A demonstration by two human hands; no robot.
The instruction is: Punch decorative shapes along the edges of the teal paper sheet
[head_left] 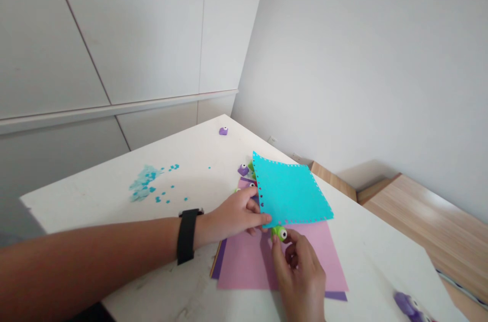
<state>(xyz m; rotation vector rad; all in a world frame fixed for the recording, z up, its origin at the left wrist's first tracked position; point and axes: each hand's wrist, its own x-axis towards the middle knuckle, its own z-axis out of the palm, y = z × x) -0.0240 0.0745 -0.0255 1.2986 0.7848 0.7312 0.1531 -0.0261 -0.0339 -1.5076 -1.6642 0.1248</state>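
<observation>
On the white surface (213, 159) lies a pink paper sheet (244, 266). My left hand (236, 213) is pinching the edge of a turquoise sheet (290, 190) with punched holes, above the pink one. My right hand (299, 274) is grasping a green craft punch (279, 233) at that sheet's lower edge. Small turquoise cut-outs (145, 185) lie on the left.

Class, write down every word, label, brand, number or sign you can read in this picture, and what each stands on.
Nothing can be read: the green craft punch in the right hand shows only a white round mark with no legible text, the black wristband shows none, and the purple craft punch at the lower right is too blurred to read.
</observation>
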